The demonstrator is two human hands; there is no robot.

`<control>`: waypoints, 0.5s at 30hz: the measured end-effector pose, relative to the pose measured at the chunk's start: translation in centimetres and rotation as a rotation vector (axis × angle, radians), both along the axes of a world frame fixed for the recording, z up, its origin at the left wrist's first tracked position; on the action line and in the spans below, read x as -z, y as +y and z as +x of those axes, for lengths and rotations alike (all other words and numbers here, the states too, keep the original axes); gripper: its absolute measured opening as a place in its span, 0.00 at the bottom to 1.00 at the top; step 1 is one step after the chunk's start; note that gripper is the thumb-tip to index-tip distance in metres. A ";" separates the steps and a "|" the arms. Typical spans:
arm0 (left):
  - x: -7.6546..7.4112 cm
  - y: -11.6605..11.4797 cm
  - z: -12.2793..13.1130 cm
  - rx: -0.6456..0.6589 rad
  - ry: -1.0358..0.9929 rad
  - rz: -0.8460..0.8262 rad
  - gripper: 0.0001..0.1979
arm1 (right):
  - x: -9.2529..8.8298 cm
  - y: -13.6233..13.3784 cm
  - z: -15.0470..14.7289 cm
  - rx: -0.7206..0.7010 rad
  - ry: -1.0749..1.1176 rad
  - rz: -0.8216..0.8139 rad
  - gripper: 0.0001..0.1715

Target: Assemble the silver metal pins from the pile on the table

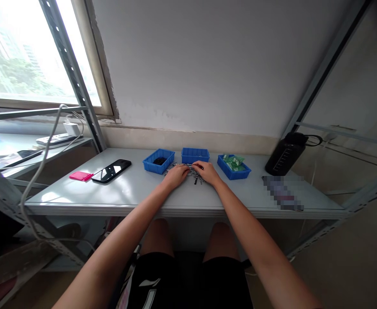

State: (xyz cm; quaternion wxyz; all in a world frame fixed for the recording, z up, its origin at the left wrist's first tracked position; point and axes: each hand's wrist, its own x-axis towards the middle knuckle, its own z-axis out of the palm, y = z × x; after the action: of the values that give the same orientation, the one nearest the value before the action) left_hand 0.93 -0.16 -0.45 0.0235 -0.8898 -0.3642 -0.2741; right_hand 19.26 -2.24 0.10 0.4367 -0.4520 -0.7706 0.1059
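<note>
My left hand [176, 175] and my right hand [206, 171] are close together over a heap of small, shiny metal pieces [194, 175] on the grey table. The fingers of both hands are bent and drawn together at the heap. Whatever they pinch is too small to make out. One dark little piece [195, 181] lies at the heap's near edge. Just behind the hands stands a blue bin [195, 155], its contents mostly hidden. To the left, another blue bin [152, 166] holds small black parts [159, 161]. On the right, a third blue bin [238, 175] holds green-and-clear packets [233, 162].
A black phone [111, 171] and a pink flat item [80, 176] lie on the table [143, 195] at left. A black bottle [285, 155] and a blurred-out flat item [283, 193] are at right. Metal posts flank the table; a white cable [43, 161] hangs at left.
</note>
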 end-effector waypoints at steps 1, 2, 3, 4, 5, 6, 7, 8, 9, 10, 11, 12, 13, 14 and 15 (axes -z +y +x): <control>0.0 -0.1 0.0 0.004 0.004 -0.001 0.13 | 0.0 0.0 0.0 0.004 -0.001 -0.001 0.14; -0.1 -0.1 0.0 0.006 0.006 0.000 0.13 | 0.0 0.0 0.0 0.008 -0.002 -0.002 0.13; -0.1 -0.2 0.0 0.006 0.005 0.001 0.13 | 0.0 -0.1 0.0 0.012 -0.003 -0.002 0.13; -0.2 -0.2 0.0 0.003 0.003 0.003 0.14 | 0.0 -0.1 0.0 0.017 -0.004 -0.003 0.13; -0.2 -0.2 0.0 -0.002 -0.003 0.005 0.14 | -0.1 -0.1 0.0 0.023 -0.006 -0.004 0.13; -0.2 -0.3 0.0 -0.011 -0.011 0.008 0.14 | -0.1 -0.1 0.0 0.028 -0.008 -0.005 0.14; -0.2 -0.3 0.0 -0.023 -0.021 0.012 0.14 | -0.1 -0.2 0.0 0.034 -0.011 -0.006 0.14; -0.2 -0.3 0.0 -0.036 -0.034 0.017 0.13 | -0.1 -0.2 0.1 0.040 -0.015 -0.006 0.14; -0.2 -0.3 0.0 -0.048 -0.048 0.022 0.13 | 0.0 -0.2 0.1 0.045 -0.021 -0.007 0.14; -0.2 -0.3 0.0 -0.058 -0.063 0.029 0.13 | 0.0 -0.1 0.2 0.048 -0.029 -0.008 0.15; -0.2 -0.3 0.0 -0.066 -0.078 0.036 0.13 | 0.0 -0.1 0.3 0.048 -0.039 -0.009 0.15; -0.3 -0.3 -0.1 -0.070 -0.093 0.044 0.13 | 0.0 -0.1 0.4 0.046 -0.052 -0.011 0.15; -0.4 -0.4 0.0 -0.069 -0.106 0.051 0.13 | 0.0 -0.1 0.4 0.042 -0.067 -0.012 0.15; -0.5 -0.5 0.0 -0.064 -0.117 0.058 0.13 | 0.1 0.0 0.4 0.036 -0.084 -0.013 0.14; -0.5 -0.5 0.0 -0.055 -0.124 0.062 0.13 | 0.1 0.0 0.4 0.029 -0.101 -0.012 0.14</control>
State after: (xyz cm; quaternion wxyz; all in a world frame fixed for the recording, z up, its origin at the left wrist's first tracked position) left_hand 0.92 -0.69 0.09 0.0362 -0.8595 -0.3805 -0.3393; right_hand 19.71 -2.27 0.02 0.3958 -0.4706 -0.7844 0.0813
